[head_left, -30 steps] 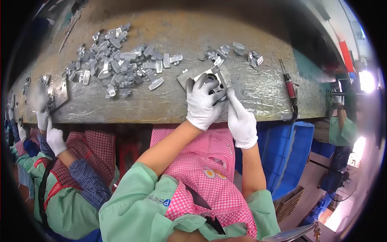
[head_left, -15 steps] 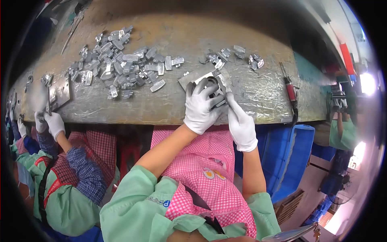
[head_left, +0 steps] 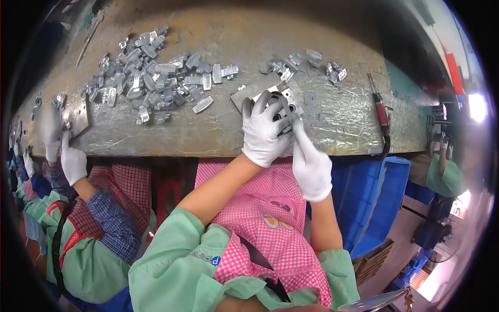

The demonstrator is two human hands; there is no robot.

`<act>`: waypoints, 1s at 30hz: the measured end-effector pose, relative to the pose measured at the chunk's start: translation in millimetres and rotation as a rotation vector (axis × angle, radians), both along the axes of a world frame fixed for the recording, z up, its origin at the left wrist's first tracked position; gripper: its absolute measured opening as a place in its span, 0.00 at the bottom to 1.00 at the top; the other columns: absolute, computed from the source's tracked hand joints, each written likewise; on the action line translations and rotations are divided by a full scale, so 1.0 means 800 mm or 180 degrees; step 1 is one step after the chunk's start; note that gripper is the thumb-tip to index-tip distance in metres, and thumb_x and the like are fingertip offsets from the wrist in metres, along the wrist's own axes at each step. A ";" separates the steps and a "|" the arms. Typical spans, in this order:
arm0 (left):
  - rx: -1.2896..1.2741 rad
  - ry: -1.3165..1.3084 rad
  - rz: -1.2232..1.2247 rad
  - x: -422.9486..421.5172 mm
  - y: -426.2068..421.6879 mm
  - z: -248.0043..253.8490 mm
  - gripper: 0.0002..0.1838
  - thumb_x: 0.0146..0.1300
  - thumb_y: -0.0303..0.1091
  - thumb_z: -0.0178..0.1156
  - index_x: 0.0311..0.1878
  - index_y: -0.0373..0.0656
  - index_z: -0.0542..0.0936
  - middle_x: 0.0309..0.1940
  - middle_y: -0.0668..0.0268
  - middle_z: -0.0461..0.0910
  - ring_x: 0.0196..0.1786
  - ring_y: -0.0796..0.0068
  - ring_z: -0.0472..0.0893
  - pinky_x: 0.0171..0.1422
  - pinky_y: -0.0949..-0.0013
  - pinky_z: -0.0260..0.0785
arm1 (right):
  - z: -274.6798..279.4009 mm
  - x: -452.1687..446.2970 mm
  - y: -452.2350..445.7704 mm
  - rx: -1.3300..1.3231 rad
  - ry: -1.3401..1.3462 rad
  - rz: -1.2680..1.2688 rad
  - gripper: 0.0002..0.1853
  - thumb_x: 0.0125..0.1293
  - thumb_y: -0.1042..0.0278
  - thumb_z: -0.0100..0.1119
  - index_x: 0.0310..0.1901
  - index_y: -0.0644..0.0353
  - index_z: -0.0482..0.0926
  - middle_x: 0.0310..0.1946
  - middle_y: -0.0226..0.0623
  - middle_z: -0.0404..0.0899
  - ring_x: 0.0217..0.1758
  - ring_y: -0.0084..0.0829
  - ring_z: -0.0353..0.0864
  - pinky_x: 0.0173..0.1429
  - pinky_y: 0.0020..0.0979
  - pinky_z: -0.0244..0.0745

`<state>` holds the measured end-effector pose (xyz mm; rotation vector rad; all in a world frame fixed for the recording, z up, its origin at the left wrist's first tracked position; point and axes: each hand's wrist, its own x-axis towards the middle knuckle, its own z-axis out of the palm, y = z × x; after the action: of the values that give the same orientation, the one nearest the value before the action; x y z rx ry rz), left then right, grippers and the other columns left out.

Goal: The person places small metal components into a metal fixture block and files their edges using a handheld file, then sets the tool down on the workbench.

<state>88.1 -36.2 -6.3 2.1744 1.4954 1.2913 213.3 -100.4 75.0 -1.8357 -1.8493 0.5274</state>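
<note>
My left hand (head_left: 264,132), in a white glove with grey-stained fingertips, is closed on a metal part (head_left: 278,117) with dark round openings. The fingers cover much of that part, which rests against a flat metal block (head_left: 243,97) on the table. Just right of it, my right hand (head_left: 312,165), also gloved, has its fingers closed around the near end of a narrow grey metal bar (head_left: 286,108), like a flat file. The bar's far end lies across the metal part.
A heap of small silver castings (head_left: 156,78) spreads over the table (head_left: 208,140) to the left, with several more castings (head_left: 291,62) behind the block. A red-handled tool (head_left: 382,113) lies right. Blue crates (head_left: 377,203) stand below. A co-worker's gloved hand (head_left: 74,160) is at far left.
My right hand has tilted and its fingers are drawn in more; the bar sits slightly differently over the part. My left hand keeps its grip. At left, the co-worker's hand has shifted slightly.
</note>
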 end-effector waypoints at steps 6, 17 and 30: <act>0.0011 -0.0256 0.0079 0.004 -0.002 0.001 0.14 0.53 0.52 0.74 0.41 0.60 0.92 0.54 0.69 0.84 0.67 0.49 0.73 0.67 0.35 0.59 | -0.011 -0.014 -0.052 0.0545 -0.0050 -0.0018 0.25 0.69 0.76 0.63 0.68 0.53 0.81 0.22 0.50 0.80 0.21 0.43 0.84 0.29 0.38 0.77; 0.0035 -0.0168 0.0096 0.003 -0.003 0.002 0.16 0.53 0.50 0.75 0.47 0.64 0.91 0.52 0.71 0.85 0.64 0.51 0.75 0.63 0.35 0.61 | 0.000 -0.005 -0.056 -0.0031 -0.0085 -0.0032 0.24 0.73 0.78 0.58 0.70 0.61 0.77 0.44 0.63 0.84 0.45 0.56 0.88 0.43 0.36 0.83; -0.0217 0.0094 -0.0141 0.002 -0.004 0.012 0.16 0.52 0.45 0.72 0.45 0.55 0.89 0.57 0.64 0.80 0.67 0.49 0.73 0.64 0.34 0.61 | -0.021 0.027 0.004 0.0401 0.0430 0.0323 0.24 0.75 0.71 0.58 0.71 0.47 0.78 0.35 0.56 0.85 0.36 0.53 0.89 0.39 0.44 0.82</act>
<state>89.3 -39.5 3.2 2.1800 1.4710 1.1816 235.1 -96.9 58.1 -1.5921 -1.8477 0.5436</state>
